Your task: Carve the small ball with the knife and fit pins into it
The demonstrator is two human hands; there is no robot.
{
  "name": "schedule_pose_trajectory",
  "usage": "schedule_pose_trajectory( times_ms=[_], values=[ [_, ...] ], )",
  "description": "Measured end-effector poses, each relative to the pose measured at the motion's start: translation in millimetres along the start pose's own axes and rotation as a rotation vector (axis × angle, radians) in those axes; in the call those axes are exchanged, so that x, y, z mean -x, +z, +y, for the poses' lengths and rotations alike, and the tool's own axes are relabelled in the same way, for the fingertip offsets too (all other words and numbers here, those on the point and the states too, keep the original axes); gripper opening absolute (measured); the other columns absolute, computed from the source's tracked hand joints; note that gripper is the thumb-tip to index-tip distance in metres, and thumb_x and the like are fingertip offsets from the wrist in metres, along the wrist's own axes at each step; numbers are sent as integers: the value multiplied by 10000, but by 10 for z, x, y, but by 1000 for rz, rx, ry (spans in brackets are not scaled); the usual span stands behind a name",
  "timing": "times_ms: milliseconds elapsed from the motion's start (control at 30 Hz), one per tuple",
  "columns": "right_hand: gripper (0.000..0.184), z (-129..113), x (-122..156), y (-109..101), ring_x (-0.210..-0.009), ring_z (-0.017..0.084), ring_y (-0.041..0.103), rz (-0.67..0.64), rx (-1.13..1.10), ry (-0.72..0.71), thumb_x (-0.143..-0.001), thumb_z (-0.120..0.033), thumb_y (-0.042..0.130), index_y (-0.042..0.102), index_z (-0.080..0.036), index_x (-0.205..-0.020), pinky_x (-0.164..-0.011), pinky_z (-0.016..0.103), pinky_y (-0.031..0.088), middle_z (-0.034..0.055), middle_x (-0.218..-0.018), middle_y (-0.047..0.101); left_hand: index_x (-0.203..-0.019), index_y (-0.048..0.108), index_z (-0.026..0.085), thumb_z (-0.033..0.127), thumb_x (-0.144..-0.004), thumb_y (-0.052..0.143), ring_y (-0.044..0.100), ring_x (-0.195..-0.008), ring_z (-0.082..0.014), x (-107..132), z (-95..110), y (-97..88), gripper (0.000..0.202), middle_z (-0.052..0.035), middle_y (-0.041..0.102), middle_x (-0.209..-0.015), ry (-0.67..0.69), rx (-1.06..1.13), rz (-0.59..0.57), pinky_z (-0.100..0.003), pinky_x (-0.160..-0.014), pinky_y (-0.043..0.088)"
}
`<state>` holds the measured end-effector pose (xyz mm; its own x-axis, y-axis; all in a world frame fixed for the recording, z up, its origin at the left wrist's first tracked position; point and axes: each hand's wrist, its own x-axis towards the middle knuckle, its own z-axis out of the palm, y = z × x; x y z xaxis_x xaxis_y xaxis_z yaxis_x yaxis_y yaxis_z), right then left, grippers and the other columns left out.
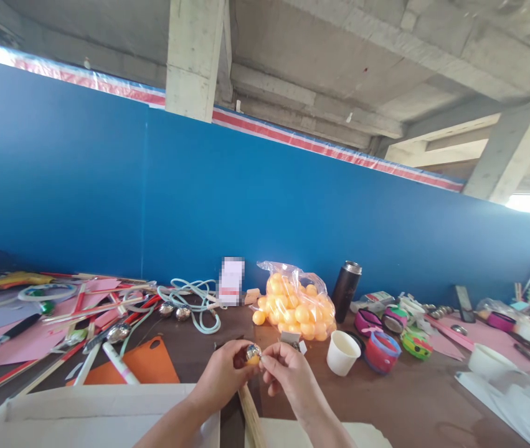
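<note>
My left hand point(220, 376) is closed around a small orange ball point(253, 356) with a shiny silver piece on it, held low over the brown table point(386, 398). My right hand point(288, 373) pinches at the same ball from the right, fingers pressed together. A wooden stick point(251, 417) runs down below the hands. Behind them lies a clear bag of orange balls point(295, 305).
A white paper cup point(342, 352), coloured tape rolls point(379, 348) and a black flask point(346, 289) stand to the right. An orange board point(146, 367), sticks, spoons, a marker and pale cord litter the left. White sheets point(96, 407) lie at the front edge. A blue wall backs the table.
</note>
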<state>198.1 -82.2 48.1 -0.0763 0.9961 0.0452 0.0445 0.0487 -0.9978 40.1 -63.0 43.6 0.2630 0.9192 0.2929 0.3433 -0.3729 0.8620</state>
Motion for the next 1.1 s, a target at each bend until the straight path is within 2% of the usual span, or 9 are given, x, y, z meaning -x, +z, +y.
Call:
schedule_pose_trajectory(
  times_ms=[367,533,700,933,1100],
  values=[
    [249,13,2,11,-446,52,431,-18,-13,14,-709,-379,631,564,-141,-742,-347,145,368,-12,-609,577,-893,649,203,256,-649,605,465,-628,-113,5,-45,8,254,29,574,-698,17,-37,-36,-207,-570,342],
    [229,-22,26,21,-411,45,411,-20,-3,33,-713,-356,627,576,-135,-738,-346,142,353,-30,-532,553,-860,650,204,266,-637,617,473,-644,-113,-6,-59,3,234,29,573,-707,14,-63,-59,-207,-579,340],
    [241,-48,35,19,-407,39,407,-31,-15,61,-700,-363,640,577,-133,-737,-353,145,346,-24,-558,569,-859,647,207,290,-639,623,476,-644,-114,5,-46,-6,236,28,573,-710,4,-72,-71,-204,-569,334],
    [259,-39,28,11,-353,32,402,-39,-28,103,-689,-382,644,564,-138,-726,-352,152,307,-52,-487,530,-849,650,201,338,-645,624,489,-648,-119,20,-13,-12,247,20,579,-709,-5,-91,-72,-205,-572,340],
    [272,-25,30,4,-372,33,411,-58,-41,131,-684,-392,648,545,-144,-724,-375,153,335,-53,-507,529,-838,650,199,358,-644,623,488,-645,-118,22,-13,-10,252,21,575,-706,6,-112,-71,-204,-562,336]
  ],
)
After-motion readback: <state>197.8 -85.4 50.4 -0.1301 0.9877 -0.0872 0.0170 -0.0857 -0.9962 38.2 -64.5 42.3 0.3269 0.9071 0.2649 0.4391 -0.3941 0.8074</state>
